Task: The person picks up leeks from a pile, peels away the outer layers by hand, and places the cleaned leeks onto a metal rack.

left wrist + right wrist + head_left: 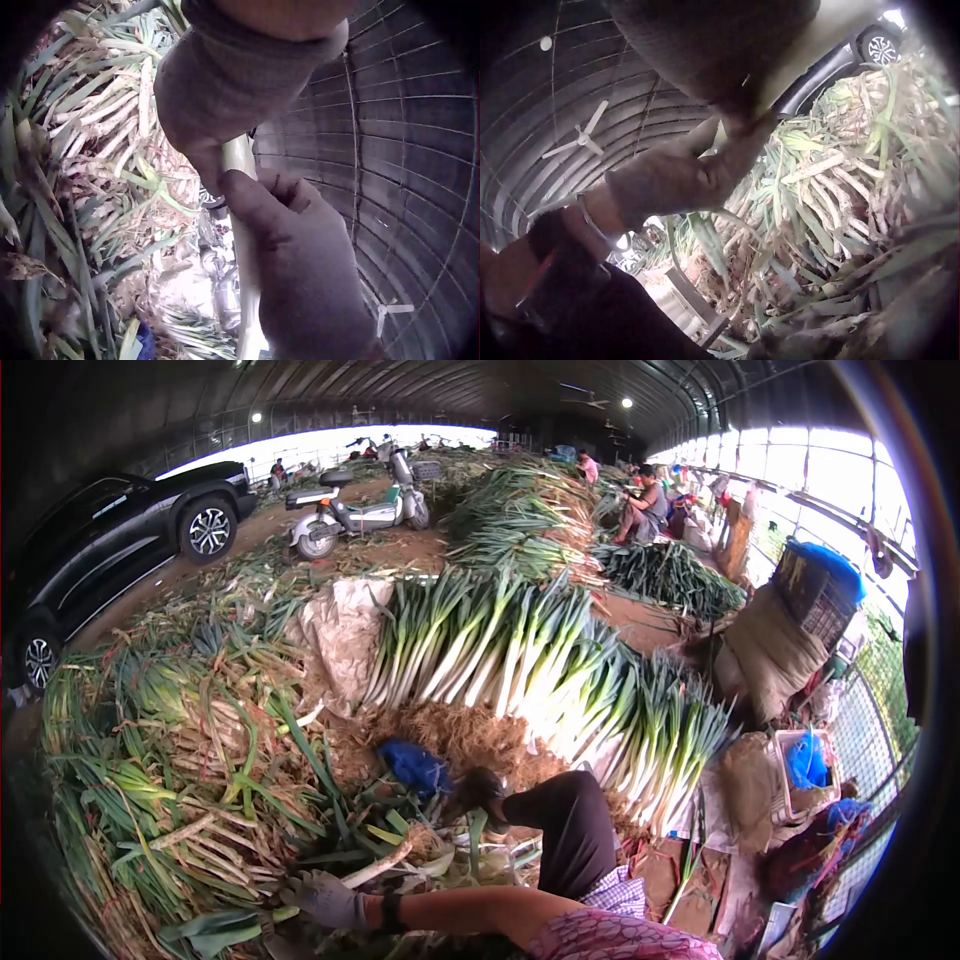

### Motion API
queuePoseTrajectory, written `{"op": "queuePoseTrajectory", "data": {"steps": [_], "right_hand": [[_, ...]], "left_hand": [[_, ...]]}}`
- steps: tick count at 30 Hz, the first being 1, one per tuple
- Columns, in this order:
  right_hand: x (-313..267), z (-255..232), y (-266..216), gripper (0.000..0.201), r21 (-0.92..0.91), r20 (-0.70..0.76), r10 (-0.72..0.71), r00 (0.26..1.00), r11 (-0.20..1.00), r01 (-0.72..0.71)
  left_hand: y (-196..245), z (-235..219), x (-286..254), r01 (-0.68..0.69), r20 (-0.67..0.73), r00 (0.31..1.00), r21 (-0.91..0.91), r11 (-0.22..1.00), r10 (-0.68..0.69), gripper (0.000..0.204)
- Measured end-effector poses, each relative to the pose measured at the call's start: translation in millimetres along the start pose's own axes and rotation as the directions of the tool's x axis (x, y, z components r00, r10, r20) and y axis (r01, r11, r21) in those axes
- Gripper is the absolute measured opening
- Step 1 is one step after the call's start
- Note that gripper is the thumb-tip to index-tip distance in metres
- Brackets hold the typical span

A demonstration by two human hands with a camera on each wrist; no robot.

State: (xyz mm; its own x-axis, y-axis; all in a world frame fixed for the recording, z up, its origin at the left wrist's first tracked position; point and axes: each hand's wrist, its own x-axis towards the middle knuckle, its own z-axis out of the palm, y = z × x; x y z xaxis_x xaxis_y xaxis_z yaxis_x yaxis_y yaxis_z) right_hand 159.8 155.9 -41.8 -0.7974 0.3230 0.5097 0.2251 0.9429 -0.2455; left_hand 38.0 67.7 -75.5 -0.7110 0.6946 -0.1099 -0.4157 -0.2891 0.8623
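A leek point(378, 866) with a pale stalk lies across both gloved hands. In the head view, my right hand point(328, 900) grips it low at the left, beside dark green leaves point(215, 932). Seen from the left wrist, my left hand point(225, 97) wraps the stalk point(240, 156) from above, and the thumb and curled fingers of my right hand point(300, 255) pinch it just below. The right wrist view has the left hand point(690, 172) close to the dark, near right hand point(720, 45). My left hand is mostly hidden in the head view.
Untrimmed leeks point(200, 740) heap up at the left, with loose leaves around my foot point(480, 795). Beyond lies a row of clean leeks point(520, 650), roots towards me. A blue bundle point(415, 767) sits nearby; a crate point(815, 800) stands right. A scooter point(365, 510) and car point(110, 540) are behind.
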Motion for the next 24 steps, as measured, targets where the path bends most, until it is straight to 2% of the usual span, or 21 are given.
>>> {"op": "queuePoseTrajectory", "data": {"steps": [5, 7, 8, 10, 14, 16, 17, 18, 19, 20, 21, 22, 23, 24], "right_hand": [[-4.3, 12.6, 2.9, 0.057, 0.019, 0.053, -0.027, 0.998, 0.999, 0.026], [-2.6, 17.6, 2.3, 0.056, 0.096, -0.059, -0.053, 0.997, 0.994, 0.058], [-1.2, 13.9, -0.3, 0.056, 0.096, -0.061, -0.058, 0.996, 0.993, 0.064], [-1.1, 4.9, -4.9, 0.051, 0.028, 0.111, 0.078, 0.991, 0.996, -0.081], [-1.6, 12.0, -5.2, 0.047, 0.012, 0.049, 0.039, 0.998, 0.999, -0.04], [-3.7, 24.4, -1.8, 0.044, 0.015, 0.023, 0.006, 1.0, 1.0, -0.006], [-5.8, 31.0, -1.0, 0.039, 0.042, -0.079, 0.002, 0.997, 0.999, 0.001], [-4.6, 18.7, -4.7, 0.031, 0.056, -0.074, 0.01, 0.997, 0.998, -0.006], [-4.5, 20.9, -1.3, 0.029, 0.195, -0.084, 0.012, 0.996, 0.981, 0.005], [-4.1, 23.8, 2.3, 0.028, 0.331, -0.091, 0.017, 0.996, 0.943, 0.014], [2.3, -6.6, 0.1, 0.027, 0.621, -0.101, 0.084, 0.991, 0.784, -0.003], [2.4, 8.8, 4.8, 0.024, 0.735, -0.006, 0.224, 0.975, 0.661, -0.147], [-2.6, -2.7, 9.3, 0.017, 0.937, 0.116, 0.314, 0.942, 0.28, -0.208], [-2.9, -53.6, 15.6, 0.017, 0.906, 0.419, 0.278, 0.864, -0.065, -0.419]], "left_hand": [[-10.1, -4.1, -7.1, 0.036, -0.013, 0.999, -0.114, 0.993, -0.038, 0.037], [-8.3, -7.9, -7.0, 0.045, -0.015, 0.999, -0.149, 0.988, -0.048, 0.037], [-7.8, -8.3, -6.2, 0.045, -0.016, 0.999, -0.172, 0.984, -0.049, 0.038], [-8.0, -7.1, -5.3, 0.045, -0.019, 0.999, -0.22, 0.974, -0.05, 0.038], [-4.2, -13.7, -12.3, 0.047, -0.037, 0.997, -0.3, 0.953, -0.061, 0.039], [12.7, 1.7, -29.4, 0.045, -0.062, 0.996, -0.318, 0.947, -0.068, 0.04], [18.6, 12.3, -34.4, 0.085, 0.004, 0.996, -0.363, 0.928, -0.09, 0.039], [24.9, 19.1, -43.4, 0.127, 0.067, 0.992, -0.405, 0.905, -0.11, 0.038], [17.5, -1.6, -32.5, 0.148, 0.33, 0.943, -0.337, 0.93, -0.031, 0.052], [8.2, -13.7, -27.7, 0.132, 0.063, 0.991, -0.337, 0.932, -0.118, 0.048], [20.2, 0.1, -38.1, 0.134, -0.022, 0.989, -0.308, 0.942, -0.148, 0.046], [38.5, 19.6, -45.1, 0.135, -0.12, 0.977, -0.281, 0.95, -0.174, 0.044], [40.2, 16.6, -43.8, 0.064, -0.147, 0.983, -0.263, 0.963, -0.105, 0.041], [38.0, 9.0, -39.9, -0.011, -0.182, 0.983, -0.236, 0.972, -0.033, 0.038]]}}
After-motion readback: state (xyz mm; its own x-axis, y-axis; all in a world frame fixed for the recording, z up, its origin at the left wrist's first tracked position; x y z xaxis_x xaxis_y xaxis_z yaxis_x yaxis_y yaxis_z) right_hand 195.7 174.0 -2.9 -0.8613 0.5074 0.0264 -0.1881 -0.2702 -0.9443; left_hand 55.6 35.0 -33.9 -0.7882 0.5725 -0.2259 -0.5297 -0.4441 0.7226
